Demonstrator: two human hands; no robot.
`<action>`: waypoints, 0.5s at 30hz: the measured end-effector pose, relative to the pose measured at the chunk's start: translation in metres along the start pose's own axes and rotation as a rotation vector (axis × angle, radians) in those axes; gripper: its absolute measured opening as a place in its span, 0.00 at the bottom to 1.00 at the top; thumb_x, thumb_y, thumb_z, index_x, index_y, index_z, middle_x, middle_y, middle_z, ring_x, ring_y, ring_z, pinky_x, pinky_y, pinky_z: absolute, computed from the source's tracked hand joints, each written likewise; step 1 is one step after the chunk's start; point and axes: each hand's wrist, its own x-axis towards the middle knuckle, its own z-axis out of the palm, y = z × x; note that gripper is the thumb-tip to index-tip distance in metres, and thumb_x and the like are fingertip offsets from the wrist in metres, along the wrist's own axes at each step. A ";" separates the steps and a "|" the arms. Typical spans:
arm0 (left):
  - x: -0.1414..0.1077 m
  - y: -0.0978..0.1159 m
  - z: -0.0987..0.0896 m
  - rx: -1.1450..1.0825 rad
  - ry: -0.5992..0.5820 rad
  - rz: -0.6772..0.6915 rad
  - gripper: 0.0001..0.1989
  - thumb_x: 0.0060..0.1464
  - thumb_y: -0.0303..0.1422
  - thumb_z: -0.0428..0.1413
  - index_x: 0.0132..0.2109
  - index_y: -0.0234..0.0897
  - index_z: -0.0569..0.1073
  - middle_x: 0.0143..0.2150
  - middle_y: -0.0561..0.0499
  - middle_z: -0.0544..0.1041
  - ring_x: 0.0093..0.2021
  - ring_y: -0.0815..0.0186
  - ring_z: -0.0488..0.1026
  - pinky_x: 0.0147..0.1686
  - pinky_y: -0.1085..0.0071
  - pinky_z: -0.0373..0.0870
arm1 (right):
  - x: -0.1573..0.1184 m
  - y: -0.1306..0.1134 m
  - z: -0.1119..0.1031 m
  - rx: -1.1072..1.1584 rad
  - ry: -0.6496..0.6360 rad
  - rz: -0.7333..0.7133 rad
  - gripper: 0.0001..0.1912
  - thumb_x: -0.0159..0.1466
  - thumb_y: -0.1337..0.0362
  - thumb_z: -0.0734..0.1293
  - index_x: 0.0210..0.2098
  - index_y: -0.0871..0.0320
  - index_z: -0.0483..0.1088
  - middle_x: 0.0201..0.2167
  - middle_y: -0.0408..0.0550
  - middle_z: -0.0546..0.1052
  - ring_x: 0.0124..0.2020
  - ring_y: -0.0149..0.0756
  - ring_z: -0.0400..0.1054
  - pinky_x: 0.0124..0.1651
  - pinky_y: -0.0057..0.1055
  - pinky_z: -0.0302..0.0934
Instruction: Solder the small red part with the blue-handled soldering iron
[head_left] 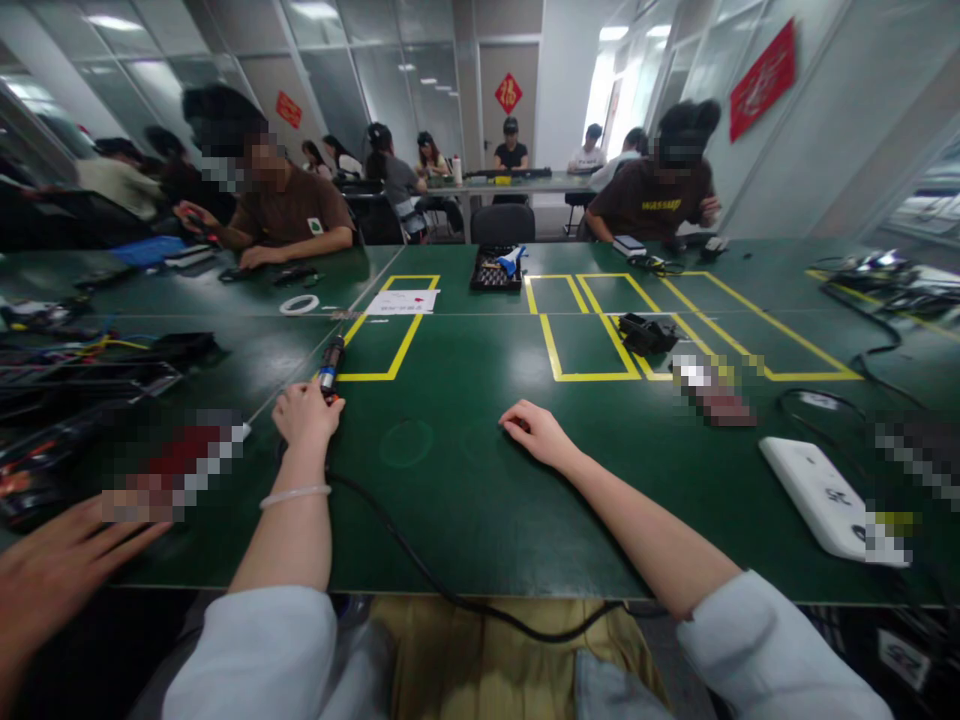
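Observation:
My left hand [306, 412] is wrapped round a black electric screwdriver [331, 364] with a blue ring, resting low over the green table [420, 520]. The tool's front end points away from me. A black cable [405, 560] runs from behind that hand across the table and over its front edge. My right hand [536, 432] rests on the table to the right, its fingers curled in. Something dark shows at its fingertips, too small to make out. A black plastic part [646, 334] lies beyond it, to the right.
A black box of bits [495, 272] stands ahead, with a white paper [403, 302] to its left. At right lies a white power bank-like device [814, 495]. Wires and black parts [112, 370] crowd the left, where another person's hand [82, 550] reaches in.

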 end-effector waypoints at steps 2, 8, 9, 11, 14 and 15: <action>-0.001 0.001 0.001 -0.037 0.046 -0.010 0.26 0.48 0.43 0.58 0.52 0.36 0.67 0.52 0.41 0.67 0.50 0.50 0.65 0.47 0.52 0.63 | 0.000 0.000 0.000 0.000 0.001 0.005 0.07 0.64 0.69 0.63 0.37 0.58 0.73 0.34 0.46 0.72 0.30 0.29 0.65 0.37 0.27 0.60; -0.003 0.004 -0.003 -0.069 0.059 -0.048 0.13 0.52 0.42 0.55 0.38 0.36 0.71 0.47 0.41 0.70 0.45 0.50 0.68 0.44 0.52 0.65 | 0.000 -0.003 -0.001 -0.001 0.005 0.005 0.06 0.64 0.69 0.63 0.36 0.58 0.73 0.34 0.46 0.72 0.30 0.29 0.65 0.36 0.27 0.59; -0.004 0.007 -0.004 -0.065 0.089 -0.035 0.13 0.53 0.41 0.53 0.38 0.36 0.71 0.46 0.40 0.71 0.46 0.50 0.68 0.44 0.52 0.65 | 0.000 -0.004 -0.001 -0.002 0.005 0.007 0.06 0.64 0.69 0.63 0.36 0.58 0.73 0.34 0.46 0.73 0.30 0.29 0.65 0.36 0.27 0.59; -0.007 0.017 -0.008 -0.104 0.139 0.014 0.13 0.56 0.41 0.50 0.40 0.36 0.71 0.47 0.40 0.72 0.46 0.50 0.68 0.46 0.51 0.64 | 0.001 -0.004 -0.001 -0.004 0.003 0.012 0.06 0.64 0.69 0.63 0.36 0.58 0.73 0.34 0.46 0.73 0.31 0.29 0.65 0.36 0.27 0.59; -0.021 0.047 -0.011 -0.355 0.024 0.181 0.15 0.60 0.42 0.47 0.45 0.38 0.71 0.44 0.45 0.75 0.44 0.55 0.70 0.47 0.55 0.65 | 0.001 -0.003 0.000 -0.005 -0.001 0.012 0.06 0.64 0.69 0.64 0.37 0.58 0.73 0.35 0.46 0.73 0.31 0.29 0.65 0.36 0.27 0.59; -0.028 0.059 -0.012 -0.467 -0.072 0.266 0.15 0.61 0.43 0.47 0.47 0.39 0.70 0.43 0.47 0.76 0.42 0.58 0.71 0.46 0.57 0.66 | 0.001 -0.003 0.000 -0.006 -0.002 0.011 0.06 0.64 0.69 0.63 0.37 0.58 0.73 0.34 0.46 0.73 0.31 0.29 0.65 0.36 0.27 0.59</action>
